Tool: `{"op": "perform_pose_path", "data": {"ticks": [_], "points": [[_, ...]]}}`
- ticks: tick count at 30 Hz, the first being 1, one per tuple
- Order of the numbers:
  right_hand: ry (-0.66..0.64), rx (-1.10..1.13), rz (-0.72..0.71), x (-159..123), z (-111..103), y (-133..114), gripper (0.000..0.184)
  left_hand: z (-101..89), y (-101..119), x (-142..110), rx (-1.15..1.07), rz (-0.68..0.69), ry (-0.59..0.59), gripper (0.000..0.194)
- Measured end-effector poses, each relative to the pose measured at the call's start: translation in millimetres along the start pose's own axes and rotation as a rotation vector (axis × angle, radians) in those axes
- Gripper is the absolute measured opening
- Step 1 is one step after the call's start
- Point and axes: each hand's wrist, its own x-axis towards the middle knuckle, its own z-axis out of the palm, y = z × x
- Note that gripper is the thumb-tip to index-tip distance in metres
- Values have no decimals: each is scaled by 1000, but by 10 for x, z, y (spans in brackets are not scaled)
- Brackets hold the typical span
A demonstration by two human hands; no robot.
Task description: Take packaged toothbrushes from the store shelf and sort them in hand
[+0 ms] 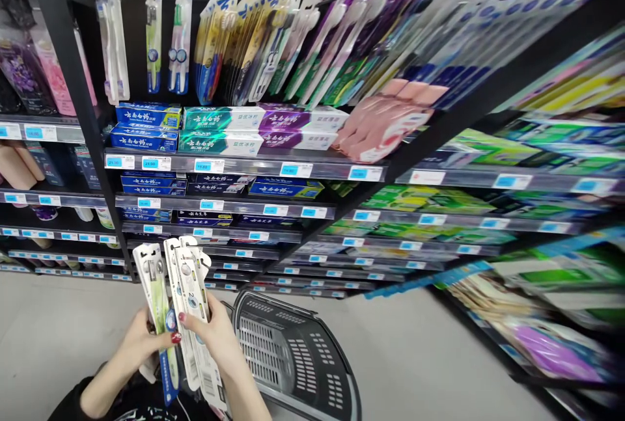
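Both my hands hold a fan of toothbrush packs point(172, 291) low in front of me. My left hand point(142, 338) grips the leftmost pack, which shows a green brush, with the thumb across its front. My right hand point(211, 331) closes on the white-backed packs to the right, thumb on top. Right next to my right wrist stands a black plastic shopping basket point(297, 359). Above, more carded toothbrushes point(263, 43) hang from pegs.
Black shelving fills the view. Boxed toothpaste point(222, 129) lies in rows on the shelves under the hanging brushes, with blue price tags point(209, 165) along the edges. Bottles point(29, 69) stand in the left bay. The floor point(63, 336) is pale grey.
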Motion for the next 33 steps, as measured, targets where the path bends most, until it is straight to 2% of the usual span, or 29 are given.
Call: {"op": "perform_pose_path", "data": {"ticks": [3,6,7,9,11,12,13,16,18,23,25,27,31,33], "points": [[20,25,8,31,-64,20,41,6,-33,15,-100,-99,149,44],[89,24,9,64,-198,22,45,-35,-15,34,-235,-41,207,42],[121,17,15,69,-255,12,46,-60,14,42,-241,9,211,46],[170,15,42,64,-372,-28,48,-122,93,56,-183,77,252,69],[166,57,87,44,-468,-86,47,-190,169,64,-104,94,282,94],[144,88,111,33,-500,-116,47,-218,197,64,-61,94,256,96],[116,123,131,25,-517,-143,46,-239,215,61,-9,92,211,88],[47,227,169,28,-489,-186,45,-248,207,49,240,67,66,32],[54,258,185,53,-419,-180,45,-214,162,52,402,65,19,12],[80,219,169,108,-214,-127,50,-101,30,121,558,61,-113,19],[53,199,135,110,-155,-110,48,-79,-15,150,582,19,-137,26],[64,203,104,103,-114,-88,47,-81,-62,170,562,7,-136,23],[222,275,58,68,-57,-23,51,-117,-170,183,485,68,4,27],[240,245,39,43,-18,19,51,-122,-213,181,503,122,72,32]]}}
